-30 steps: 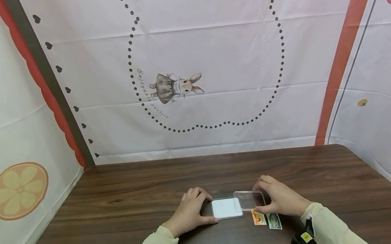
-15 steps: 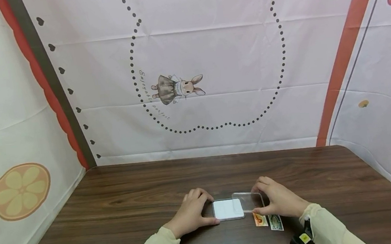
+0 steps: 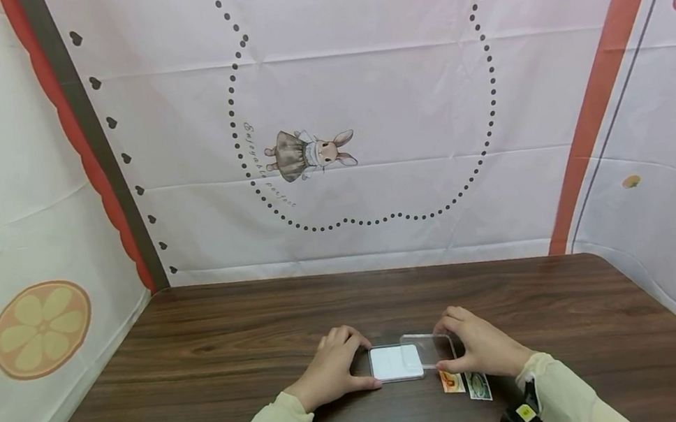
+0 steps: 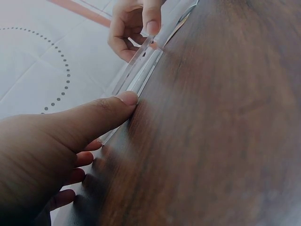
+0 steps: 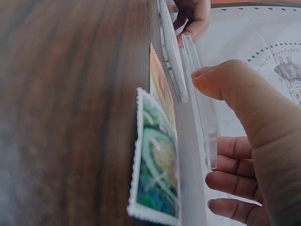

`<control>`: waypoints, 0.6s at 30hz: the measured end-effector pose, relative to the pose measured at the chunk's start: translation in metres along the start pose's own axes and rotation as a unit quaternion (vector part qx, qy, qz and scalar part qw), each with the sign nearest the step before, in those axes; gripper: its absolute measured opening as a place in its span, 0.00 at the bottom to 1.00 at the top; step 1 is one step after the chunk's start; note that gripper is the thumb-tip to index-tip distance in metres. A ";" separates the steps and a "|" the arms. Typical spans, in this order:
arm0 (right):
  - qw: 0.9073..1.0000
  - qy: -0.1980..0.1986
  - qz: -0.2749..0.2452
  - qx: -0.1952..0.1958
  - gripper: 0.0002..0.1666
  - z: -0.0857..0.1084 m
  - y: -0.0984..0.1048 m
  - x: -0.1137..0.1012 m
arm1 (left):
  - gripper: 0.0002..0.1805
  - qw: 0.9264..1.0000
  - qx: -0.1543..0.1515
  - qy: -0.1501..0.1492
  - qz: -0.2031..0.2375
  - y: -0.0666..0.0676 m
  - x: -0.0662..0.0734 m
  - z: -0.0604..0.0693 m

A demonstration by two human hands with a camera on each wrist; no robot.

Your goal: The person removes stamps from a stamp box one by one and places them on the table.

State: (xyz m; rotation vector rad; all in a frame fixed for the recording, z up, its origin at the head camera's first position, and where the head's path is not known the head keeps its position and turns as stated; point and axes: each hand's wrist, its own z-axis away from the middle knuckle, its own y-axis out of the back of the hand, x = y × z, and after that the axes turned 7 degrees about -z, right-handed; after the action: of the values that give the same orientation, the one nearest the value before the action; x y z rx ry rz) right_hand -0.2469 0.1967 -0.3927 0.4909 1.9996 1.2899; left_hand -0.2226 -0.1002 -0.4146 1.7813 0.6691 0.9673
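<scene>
On the dark table lies a shallow clear case base [image 3: 388, 363] with a white insert. My left hand [image 3: 335, 370] grips its left side, thumb on the near edge [image 4: 127, 98] and fingers at the far edge. My right hand [image 3: 484, 344] pinches a clear plastic lid [image 3: 440, 350] between thumb and fingers. The lid sits raised over the base's right end, overlapping only a strip of it, as the right wrist view shows with a gap between lid [image 5: 200, 101] and base. Two stamps, one orange [image 3: 452, 383] and one green [image 3: 479, 386], lie below the right hand.
The brown wood-grain table [image 3: 233, 336] extends around the hands. A white printed cloth [image 3: 401, 105] hangs behind it, with further cloth panels on both sides. Dark wrist cameras [image 3: 518, 421] sit under the forearms.
The right hand has shifted the lid slightly left, so it overlaps a little more of the base. The left hand keeps its hold, and the head view has drifted slightly.
</scene>
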 end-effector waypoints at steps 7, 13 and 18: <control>1.000 0.003 -0.001 -0.002 0.27 -0.002 -0.002 0.000 | 0.31 1.000 0.003 0.000 -0.005 -0.002 -0.001 0.000; 1.000 0.012 0.004 0.001 0.28 -0.004 -0.004 -0.001 | 0.30 1.000 0.005 -0.001 -0.006 -0.002 -0.001 -0.001; 1.000 0.010 0.004 -0.002 0.28 -0.005 -0.004 -0.002 | 0.30 1.000 0.004 0.002 -0.002 -0.002 -0.001 0.000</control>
State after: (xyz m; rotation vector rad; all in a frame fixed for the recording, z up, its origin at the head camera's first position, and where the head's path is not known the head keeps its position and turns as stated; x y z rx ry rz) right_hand -0.2489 0.1899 -0.3942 0.4855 2.0132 1.3082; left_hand -0.2231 -0.1000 -0.4171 1.7846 0.6790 0.9677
